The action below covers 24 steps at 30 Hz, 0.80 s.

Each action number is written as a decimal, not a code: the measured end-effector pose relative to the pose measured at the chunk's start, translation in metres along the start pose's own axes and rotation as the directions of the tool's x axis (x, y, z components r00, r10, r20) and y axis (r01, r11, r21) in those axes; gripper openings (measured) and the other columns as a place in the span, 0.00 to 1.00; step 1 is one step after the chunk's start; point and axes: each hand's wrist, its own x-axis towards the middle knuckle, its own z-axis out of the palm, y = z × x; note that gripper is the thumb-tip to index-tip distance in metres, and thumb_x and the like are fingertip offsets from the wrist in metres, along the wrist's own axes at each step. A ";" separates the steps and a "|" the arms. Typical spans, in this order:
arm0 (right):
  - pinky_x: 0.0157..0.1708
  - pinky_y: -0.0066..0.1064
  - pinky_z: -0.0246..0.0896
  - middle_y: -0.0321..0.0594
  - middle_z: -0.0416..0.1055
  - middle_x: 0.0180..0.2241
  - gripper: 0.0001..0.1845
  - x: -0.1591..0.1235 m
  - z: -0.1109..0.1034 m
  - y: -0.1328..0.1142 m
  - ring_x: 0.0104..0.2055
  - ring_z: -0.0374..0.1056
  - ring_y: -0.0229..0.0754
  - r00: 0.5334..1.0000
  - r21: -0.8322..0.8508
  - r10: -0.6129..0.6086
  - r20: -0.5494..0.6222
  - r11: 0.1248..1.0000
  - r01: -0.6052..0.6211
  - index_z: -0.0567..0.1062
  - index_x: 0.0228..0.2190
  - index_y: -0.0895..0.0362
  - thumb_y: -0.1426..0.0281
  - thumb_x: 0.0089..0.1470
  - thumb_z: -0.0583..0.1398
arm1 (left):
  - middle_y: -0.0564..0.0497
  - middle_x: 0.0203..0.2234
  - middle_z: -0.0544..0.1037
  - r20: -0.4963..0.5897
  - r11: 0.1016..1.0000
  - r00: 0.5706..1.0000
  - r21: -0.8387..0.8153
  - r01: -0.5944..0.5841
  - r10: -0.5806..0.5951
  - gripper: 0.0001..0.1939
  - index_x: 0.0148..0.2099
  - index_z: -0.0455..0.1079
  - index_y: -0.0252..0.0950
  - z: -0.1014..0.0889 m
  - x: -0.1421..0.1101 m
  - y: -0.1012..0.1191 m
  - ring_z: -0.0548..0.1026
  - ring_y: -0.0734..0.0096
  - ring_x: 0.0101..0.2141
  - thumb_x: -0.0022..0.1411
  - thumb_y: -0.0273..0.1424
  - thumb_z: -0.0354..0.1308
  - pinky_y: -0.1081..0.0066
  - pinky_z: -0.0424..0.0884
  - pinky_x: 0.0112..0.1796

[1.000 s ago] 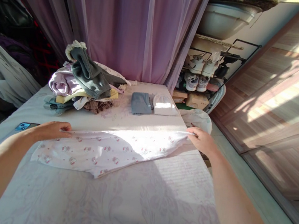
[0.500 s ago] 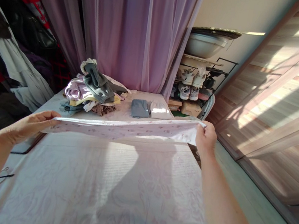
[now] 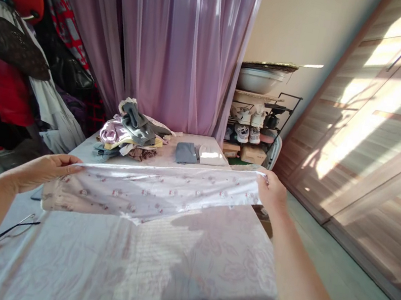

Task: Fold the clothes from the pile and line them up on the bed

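Stretched between my two hands is a white garment (image 3: 163, 190) with a small reddish print; whether it is trousers or a top I cannot tell. My left hand (image 3: 53, 169) pinches its upper left corner between thumb and fingers. At the opposite end my right hand (image 3: 272, 190) is closed around the other corner. The cloth hangs over the table (image 3: 180, 269), its lower edge uneven. Beyond it lie a folded grey-blue garment (image 3: 186, 153) and, beside that, a folded white one (image 3: 212, 155).
A heap of crumpled clothes (image 3: 132, 133) sits at the table's back left. Eyeglasses (image 3: 16, 229) rest near the left edge. Past the right corner stands a shoe rack (image 3: 253, 123) with a basin (image 3: 260, 80) on top. A wooden wardrobe (image 3: 360, 136) lines the right side.
The garment hangs lower and shows more of its printed face, where before it was a narrow strip. Both hands keep their hold. The camera view has shifted slightly.
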 end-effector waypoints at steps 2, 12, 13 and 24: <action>0.39 0.34 0.63 0.43 0.78 0.37 0.17 -0.007 -0.005 0.010 0.39 0.71 0.48 0.999 0.010 0.010 0.044 1.000 -0.010 0.78 0.40 0.53 0.61 0.54 0.54 | 0.55 0.31 0.79 0.089 0.998 0.994 0.019 0.054 -0.056 0.39 0.40 0.70 0.39 0.004 -0.006 -0.004 0.76 0.66 0.33 0.32 0.62 0.67 0.69 0.75 0.35; 0.34 0.41 0.63 0.36 0.79 0.30 0.13 -0.057 0.044 0.077 0.36 0.74 0.53 0.937 -0.146 0.058 0.343 0.989 -0.007 0.78 0.29 0.38 0.62 0.53 0.53 | 0.53 0.26 0.74 0.260 0.888 0.965 0.449 -0.098 -0.026 0.31 0.33 0.71 0.38 0.046 0.047 -0.042 0.72 0.64 0.32 0.42 0.61 0.55 0.69 0.68 0.35; 0.34 0.41 0.63 0.35 0.78 0.29 0.14 -0.062 0.053 0.081 0.35 0.74 0.53 0.937 -0.176 0.059 0.344 0.984 0.003 0.78 0.29 0.37 0.62 0.53 0.53 | 0.52 0.25 0.74 0.250 0.863 0.968 0.491 -0.120 -0.007 0.31 0.33 0.71 0.38 0.052 0.058 -0.045 0.72 0.64 0.31 0.42 0.61 0.54 0.69 0.68 0.34; 0.36 0.32 0.62 0.45 0.79 0.37 0.19 -0.063 0.074 0.096 0.37 0.71 0.47 0.977 -0.288 0.054 0.205 0.958 0.007 0.79 0.41 0.54 0.64 0.56 0.52 | 0.53 0.24 0.74 0.228 0.810 0.972 0.561 -0.173 0.050 0.31 0.36 0.72 0.36 0.060 0.095 -0.057 0.69 0.66 0.30 0.47 0.59 0.52 0.72 0.64 0.32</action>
